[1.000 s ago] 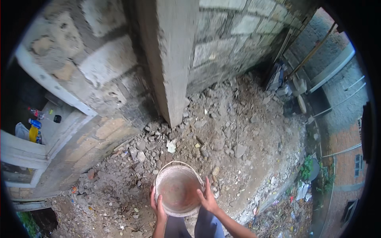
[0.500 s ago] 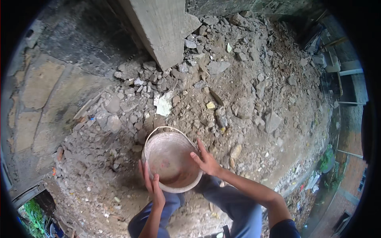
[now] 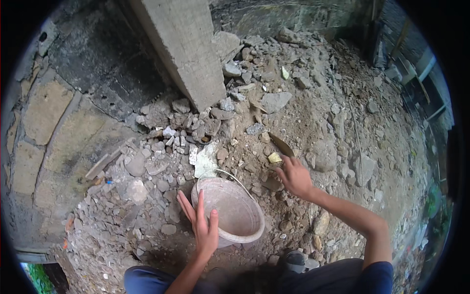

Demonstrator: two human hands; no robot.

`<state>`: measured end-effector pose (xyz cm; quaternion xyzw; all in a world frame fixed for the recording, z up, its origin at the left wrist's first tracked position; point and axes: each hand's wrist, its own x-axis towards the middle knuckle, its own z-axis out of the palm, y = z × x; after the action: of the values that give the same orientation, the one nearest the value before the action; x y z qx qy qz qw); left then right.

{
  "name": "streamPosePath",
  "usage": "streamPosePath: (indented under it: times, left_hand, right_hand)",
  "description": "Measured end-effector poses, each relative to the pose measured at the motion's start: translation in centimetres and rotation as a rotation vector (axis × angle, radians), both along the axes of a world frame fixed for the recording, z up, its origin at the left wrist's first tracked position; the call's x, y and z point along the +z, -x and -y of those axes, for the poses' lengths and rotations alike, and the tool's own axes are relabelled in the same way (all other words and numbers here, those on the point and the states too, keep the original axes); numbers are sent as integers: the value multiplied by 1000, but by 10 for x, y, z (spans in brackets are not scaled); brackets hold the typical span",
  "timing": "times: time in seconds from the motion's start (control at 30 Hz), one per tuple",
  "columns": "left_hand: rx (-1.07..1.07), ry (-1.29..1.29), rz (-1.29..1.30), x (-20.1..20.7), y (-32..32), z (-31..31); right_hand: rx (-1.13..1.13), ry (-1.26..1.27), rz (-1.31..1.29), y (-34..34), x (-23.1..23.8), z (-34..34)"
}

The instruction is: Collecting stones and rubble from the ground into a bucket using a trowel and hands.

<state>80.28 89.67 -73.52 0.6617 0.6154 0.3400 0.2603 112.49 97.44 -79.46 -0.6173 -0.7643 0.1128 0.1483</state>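
1. The right hand (image 3: pixel 297 179) shows its back and its fingers are partly curled, so the inner side is hidden; whether they have hold of anything I cannot tell.
2. Just beyond those fingers lies a dark, flat, pointed piece (image 3: pixel 281 144); its near end meets the fingertips in view, but contact is unclear. Its material is hard to make out.
3. The left hand (image 3: pixel 205 234) has its fingers nearly straight, the thumb set apart from them and over the bucket's mouth. The fingers lie along the rim's left side; how firmly they press cannot be seen.
4. The bucket (image 3: pixel 235 208) sits right of the left fingers and nearer the body than the right ones, its mouth tilted. Its base is mostly out of sight, partly behind the left hand.
5. Its thin handle (image 3: pixel 230 175) arches past the rim, beyond the left fingertips.
6. A pale sheet (image 3: pixel 206 160) lies beyond the left fingertips, its near edge by the handle.
7. A yellowish lump (image 3: pixel 274 158) lies just left of the right fingertips, amid rubble (image 3: pixel 338 157).
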Motion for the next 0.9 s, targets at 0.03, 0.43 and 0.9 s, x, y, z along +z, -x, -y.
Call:
streamPosePath:
  times: [0.03,0.43,0.9]
  left_hand:
    - [-6,-7,-1,2,-2,4]
    - [-107,-236,-147,1,-11,-1]
    - [-67,-417,-106,-9,-21,-12]
  right_hand:
    - [-109,175,30,-7,1,3]
    - [-156,361,8,-51,-40,28]
    - [-323,361,-215,-51,-34,62]
